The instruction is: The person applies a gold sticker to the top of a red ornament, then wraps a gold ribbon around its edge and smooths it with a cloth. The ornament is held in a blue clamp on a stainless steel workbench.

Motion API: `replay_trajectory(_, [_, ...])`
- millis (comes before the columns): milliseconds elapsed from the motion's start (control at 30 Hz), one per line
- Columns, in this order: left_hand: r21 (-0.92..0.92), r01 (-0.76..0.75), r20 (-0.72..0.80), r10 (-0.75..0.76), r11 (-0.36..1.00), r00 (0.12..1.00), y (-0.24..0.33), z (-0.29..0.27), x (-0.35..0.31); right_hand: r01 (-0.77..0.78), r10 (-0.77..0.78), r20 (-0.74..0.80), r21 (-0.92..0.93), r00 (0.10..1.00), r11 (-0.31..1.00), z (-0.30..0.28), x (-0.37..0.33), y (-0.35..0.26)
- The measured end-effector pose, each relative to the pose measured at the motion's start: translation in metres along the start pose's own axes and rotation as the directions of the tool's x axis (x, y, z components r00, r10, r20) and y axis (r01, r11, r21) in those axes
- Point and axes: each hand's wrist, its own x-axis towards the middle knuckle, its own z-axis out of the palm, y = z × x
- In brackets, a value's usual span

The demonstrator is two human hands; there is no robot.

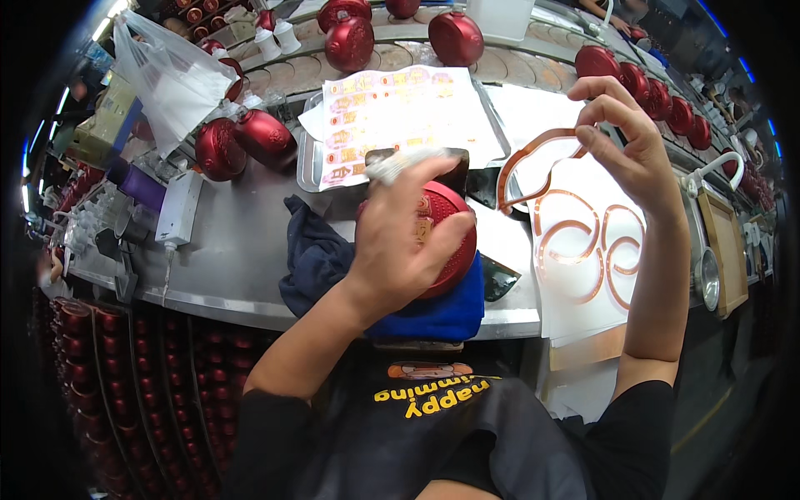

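Observation:
My right hand (621,137), raised at the right, pinches one end of a curved copper-coloured strip (525,160) between thumb and fingers. The strip hangs in the air over white sheets. My left hand (396,250) is above a round dark-red bottle (457,262), thumb spread from the fingers and slightly blurred. A small white wad (404,164), cloth or paper, is at its fingers. The bottle lies on a folded blue cloth (462,308) at the table's front edge, its gold centre label partly hidden by the left hand. Beside it lies a dark navy cloth (315,254).
A sheet of similar curved strips (575,275) lies at the right. Behind the bottle, a metal tray (310,162) carries printed label sheets (400,100). Red bottles (267,140) stand left and along the curved conveyor (533,60). A white box (179,208) with a cord sits left.

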Motion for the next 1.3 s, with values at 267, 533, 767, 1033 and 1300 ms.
replay_trajectory(267, [-0.628,0.441,0.476,-0.131,0.641,0.869,0.011,0.033,0.067,-0.05,0.05,-0.01,0.017,0.999,0.999,-0.002,-0.016,-0.052])
replay_trajectory(533, [-0.576,0.595,0.572,-0.244,0.561,0.783,0.026,-0.009,0.036,-0.21,0.201,0.066,0.181,0.977,0.961,0.036,-0.051,-0.044])
replay_trajectory(767, [-0.504,0.645,0.597,-0.308,0.573,0.74,0.026,-0.02,0.026,-0.259,0.235,0.178,0.131,0.956,0.957,0.058,-0.066,-0.047])
replay_trajectory(1033, [-0.651,0.697,0.664,-0.22,0.302,0.715,0.041,-0.03,0.03,-0.248,0.275,-0.015,0.385,0.961,0.889,0.067,-0.073,-0.058])
replay_trajectory(1300, [-0.802,0.597,0.597,-0.06,-0.012,0.8,0.048,-0.026,0.055,-0.129,0.45,0.036,0.976,0.892,0.177,0.102,-0.073,-0.068])
